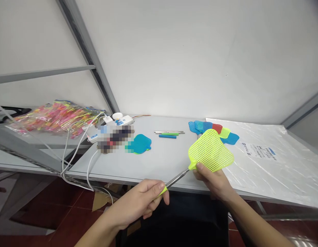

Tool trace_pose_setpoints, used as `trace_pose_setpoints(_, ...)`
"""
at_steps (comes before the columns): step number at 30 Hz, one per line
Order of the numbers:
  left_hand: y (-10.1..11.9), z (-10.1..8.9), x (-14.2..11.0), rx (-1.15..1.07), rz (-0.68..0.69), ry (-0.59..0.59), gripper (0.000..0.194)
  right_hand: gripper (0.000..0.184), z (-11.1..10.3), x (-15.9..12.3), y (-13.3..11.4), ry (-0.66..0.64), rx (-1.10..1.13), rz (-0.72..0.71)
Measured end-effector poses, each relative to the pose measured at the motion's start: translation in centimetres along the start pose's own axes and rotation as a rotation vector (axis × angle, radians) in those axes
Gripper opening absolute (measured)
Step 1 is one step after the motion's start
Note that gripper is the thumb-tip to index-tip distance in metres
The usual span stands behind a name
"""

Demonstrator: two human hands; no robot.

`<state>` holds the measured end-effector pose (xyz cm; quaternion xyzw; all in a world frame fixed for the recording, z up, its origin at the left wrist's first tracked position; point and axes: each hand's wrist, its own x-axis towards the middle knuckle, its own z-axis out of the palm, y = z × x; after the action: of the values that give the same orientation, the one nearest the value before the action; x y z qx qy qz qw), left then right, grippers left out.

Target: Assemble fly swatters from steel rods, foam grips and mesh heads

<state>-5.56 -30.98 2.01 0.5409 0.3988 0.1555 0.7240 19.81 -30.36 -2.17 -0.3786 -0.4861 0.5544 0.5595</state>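
Observation:
A yellow-green fly swatter with a mesh head and a metal shaft is held across both hands, in front of the table's near edge. My left hand is closed round its yellow-green grip, the thumb lying along it. My right hand pinches the neck of the mesh head, thumb on top; its other fingers are mostly hidden behind. Beyond them on the table lie several metal rods, with a green grip and a blue grip. Left of these, a blue swatter head rests on a green one.
Several coloured swatters lie at the back right, beside a plastic-wrapped white package. White power strips with trailing cables stand at the left, near a blurred-out patch. A metal frame post separates off a pile of bagged colourful items.

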Motion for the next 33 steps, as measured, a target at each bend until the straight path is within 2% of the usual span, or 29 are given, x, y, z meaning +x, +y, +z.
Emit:
trace_pose_setpoints(6, 1.1, 0.6, -0.3, 0.399, 0.061, 0.186, 0.049, 0.027, 0.2, 0.3, -0.5, -0.012, 0.074, 0.022)
trace_pose_setpoints(10, 1.2, 0.7, -0.8, 0.548, 0.096, 0.252, 0.048, 0.026, 0.2, -0.5, -0.8, 0.145, 0.119, 0.082)
trace_pose_setpoints(13, 0.4, 0.5, -1.3, 0.444, 0.047, 0.184, 0.049, 0.027, 0.5, -1.2, -1.3, 0.232, 0.11, 0.1)
trace_pose_setpoints(17, -0.7, 0.1, -1.3, 0.211, -0.01, 0.065, 0.05, 0.028, 1.0, -1.7, -1.9, 0.2, 0.047, 0.078)
trace_pose_setpoints(19, -0.8, 0.0, -1.0, 0.147, -0.02, 0.037, 0.05, 0.029, 1.2, -1.7, -2.0, 0.232, 0.053, 0.052)
trace_pose_setpoints(25, -0.3, 0.2, -0.7, 0.147, -0.024, 0.021, 0.05, 0.035, 1.8, -1.5, -2.0, 0.491, 0.119, -0.037)
trace_pose_setpoints(33, -0.7, 0.1, -0.9, 0.201, -0.023, 0.032, 0.051, 0.019, 2.3, -1.7, -2.9, 0.589, 0.131, -0.15)
